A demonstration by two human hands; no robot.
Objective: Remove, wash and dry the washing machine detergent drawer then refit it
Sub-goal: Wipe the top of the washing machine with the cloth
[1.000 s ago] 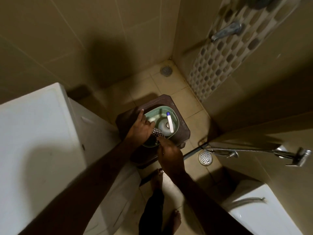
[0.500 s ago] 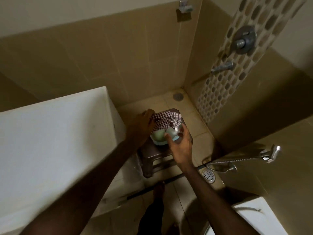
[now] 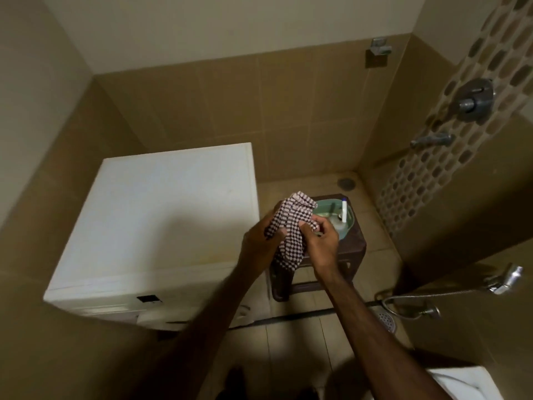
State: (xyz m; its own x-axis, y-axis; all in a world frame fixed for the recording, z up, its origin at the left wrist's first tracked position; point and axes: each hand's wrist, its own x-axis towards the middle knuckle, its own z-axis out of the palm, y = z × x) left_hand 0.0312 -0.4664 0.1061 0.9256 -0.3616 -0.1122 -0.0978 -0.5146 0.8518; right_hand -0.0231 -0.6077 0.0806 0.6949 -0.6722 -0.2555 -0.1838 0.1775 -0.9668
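Hands meet at the middle of the frame, both wrapped into a crumpled brown-and-white checked cloth (image 3: 290, 226): the left hand (image 3: 259, 243) grips its left side with the thumb pressed over the fabric, and the right hand (image 3: 320, 241) pinches the right side, fingers curled in. The cloth bunches above the knuckles and hangs below them. Just behind the hands, right of centre, a pale green plastic basin (image 3: 350, 226) sits on a dark brown plastic stool (image 3: 356, 249). Inside the basin a white stick-shaped piece with a blue tip (image 3: 344, 210) stands tilted beside a pale rounded part (image 3: 336, 222); this may be part of the detergent drawer, though the dim light leaves that unclear. A white top-panelled washing machine (image 3: 161, 215) fills the left of the frame, just beside the stool. At the upper right, a chrome mixer valve (image 3: 476, 99) and a spout (image 3: 431, 139) are fixed to the pebble-patterned wall strip, and at the lower right a chrome hand sprayer with a metal hose (image 3: 503, 280) hangs on the wall above a round floor drain (image 3: 386, 321).
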